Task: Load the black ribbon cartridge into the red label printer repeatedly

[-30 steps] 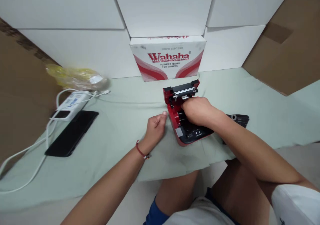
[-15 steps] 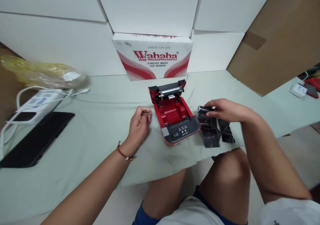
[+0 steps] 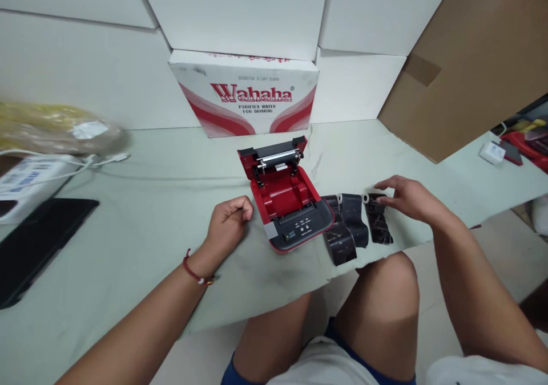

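A small red-and-black label printer (image 3: 295, 225) sits on the cloth with its lid (image 3: 274, 155) raised and its red paper bay bare. To its left my left hand (image 3: 229, 219) rests on the table, fingers curled closed with nothing seen in them. Three rolls of black marbled label paper lie right of the printer, their ends unrolled toward me: the nearest roll (image 3: 341, 242), a middle roll (image 3: 355, 219) and a right roll (image 3: 379, 225). Over the core of the right roll, my right hand (image 3: 405, 198) has thumb and forefinger apart, the thumb apparently touching it.
A Wahaha water carton (image 3: 257, 100) stands behind the printer against white boxes (image 3: 240, 8). A brown cardboard panel (image 3: 462, 77) leans at the right. On the left lie a black tablet-like slab (image 3: 47, 242), a white power strip (image 3: 34, 177) with cables and a plastic bag (image 3: 55, 128).
My right hand has let go of the middle roll, now lying on the cloth, and moved right to the last roll. My left hand stays closed beside the printer. The view has shifted right.
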{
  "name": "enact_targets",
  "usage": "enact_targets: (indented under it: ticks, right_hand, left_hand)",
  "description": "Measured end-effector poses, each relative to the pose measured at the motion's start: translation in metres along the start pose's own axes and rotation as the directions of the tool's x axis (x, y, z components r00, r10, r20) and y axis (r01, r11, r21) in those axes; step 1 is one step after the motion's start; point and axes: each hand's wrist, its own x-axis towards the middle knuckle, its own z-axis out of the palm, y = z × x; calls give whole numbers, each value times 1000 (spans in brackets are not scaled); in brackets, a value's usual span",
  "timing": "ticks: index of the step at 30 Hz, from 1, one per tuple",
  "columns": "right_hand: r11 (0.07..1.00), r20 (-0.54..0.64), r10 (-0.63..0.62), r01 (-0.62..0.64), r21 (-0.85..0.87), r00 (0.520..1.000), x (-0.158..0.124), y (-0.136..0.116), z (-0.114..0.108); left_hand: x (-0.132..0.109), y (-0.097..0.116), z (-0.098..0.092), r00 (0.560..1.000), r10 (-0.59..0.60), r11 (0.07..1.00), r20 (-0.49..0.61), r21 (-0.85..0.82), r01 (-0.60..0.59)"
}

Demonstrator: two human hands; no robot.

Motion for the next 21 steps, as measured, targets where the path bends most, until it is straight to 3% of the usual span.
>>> enact_targets:
  ticks: [4, 6, 8, 11, 13, 15, 18, 21]
  right_hand:
    - [995, 79, -83, 87, -57, 993, -4, -2, 17]
    - [990, 110, -115, 123, -71, 987, -10, -8, 3]
    - [977, 178, -203, 211, -27, 963, -20, -18, -28]
    - [890, 308, -456, 423, 170, 835, -32, -51, -80]
    - [819, 310, -573, 526, 230, 758, -35, -85, -99]
    - [775, 238, -631, 594, 214, 738, -30, -124, -96]
    - [801, 154, -595, 598, 32, 789, -14, -179, -64]
    - [829, 177, -509, 535, -163, 842, 5, -217, -28]
  left_hand:
    - [0, 1, 1, 1000, 21, 1000, 10, -3, -21]
    - [0, 1, 2, 999, 28, 1000, 22, -3, -28]
    - [1, 1, 2, 999, 38, 999, 36, -8, -38]
    - [2, -1, 3, 997, 60, 998, 52, -23, -59]
    - [3, -3, 3, 996, 66, 998, 57, -28, -64]
    - [3, -5, 4, 996, 68, 997, 60, -31, -66]
    - [3, -6, 4, 996, 73, 997, 59, -33, -71]
    - [3, -6, 3, 996, 73, 997, 60, -32, -71]
